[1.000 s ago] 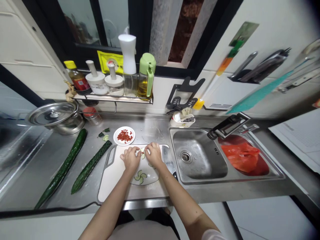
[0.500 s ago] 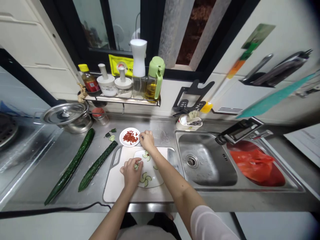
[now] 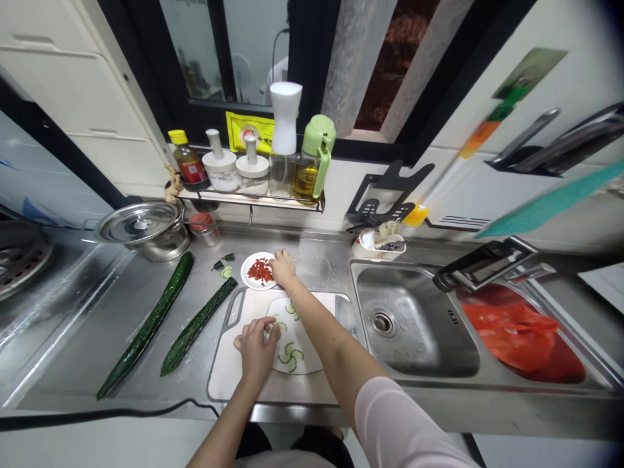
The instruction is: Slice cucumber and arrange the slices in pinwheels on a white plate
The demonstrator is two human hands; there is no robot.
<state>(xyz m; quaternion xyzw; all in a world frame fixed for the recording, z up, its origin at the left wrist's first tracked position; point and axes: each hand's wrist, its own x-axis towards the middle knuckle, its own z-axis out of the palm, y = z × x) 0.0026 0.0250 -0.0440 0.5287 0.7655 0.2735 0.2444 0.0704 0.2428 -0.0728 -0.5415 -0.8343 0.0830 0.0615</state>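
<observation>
My right hand (image 3: pixel 283 268) is at the right rim of a small white dish (image 3: pixel 247 281) of red goji berries (image 3: pixel 260 271). Its fingers are bent together, and whatever lies between the fingertips is hidden. My left hand (image 3: pixel 258 341) hovers at the left side of a white plate (image 3: pixel 312 364), thumb and fingers curved apart with nothing visible between them. On that plate, thin cucumber slices (image 3: pixel 291 357) form a pinwheel, and another group of slices (image 3: pixel 291 311) lies farther back, partly behind my right forearm. Under the plate is a pale cutting board (image 3: pixel 227 374).
Left of the board lie two cucumbers (image 3: pixel 146 331) and some cucumber ends (image 3: pixel 223 261). A lidded steel pot (image 3: pixel 151 234) stands behind them. To the right is the sink (image 3: pixel 414 325), with a red plastic bag (image 3: pixel 517 335) in its second basin. Bottles line a shelf (image 3: pixel 258 198) above.
My right hand has left the slices on the plate and reached back to the berry dish. My left hand has drawn slightly toward me and loosened. The view has shifted left.
</observation>
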